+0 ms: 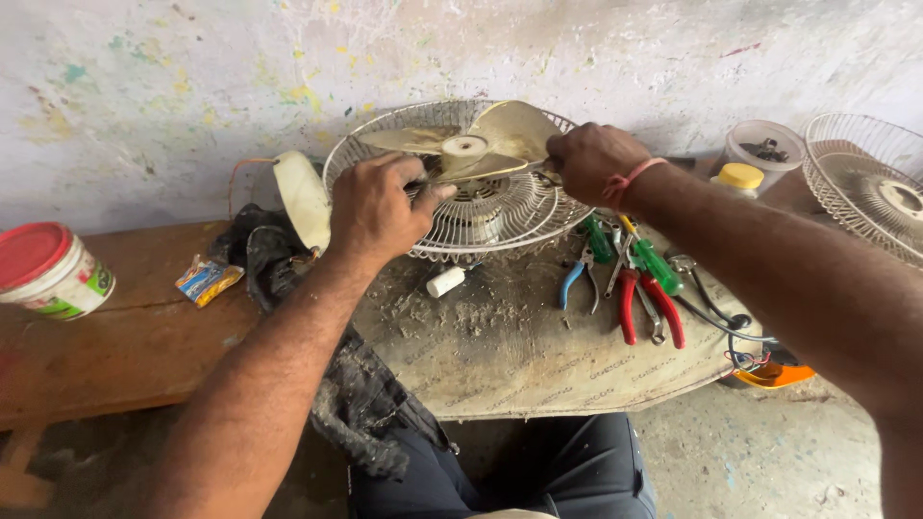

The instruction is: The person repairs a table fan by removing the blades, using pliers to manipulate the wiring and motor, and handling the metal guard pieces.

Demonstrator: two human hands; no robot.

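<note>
Pliers point(642, 303) and screwdrivers point(654, 259) just right of wire guard point(500, 216); blade point(481, 144) flat, hub facing up. Left hand point(375, 207) fingers clamped on guard, right hand point(591, 159) fingers gripping blade.

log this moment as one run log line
left hand gripping fan blade | right hand on blade edge | fan guard beneath | pliers nearby on table

Dusty cream fan blade point(481, 144) sits inside its white wire guard point(481, 216).
</note>
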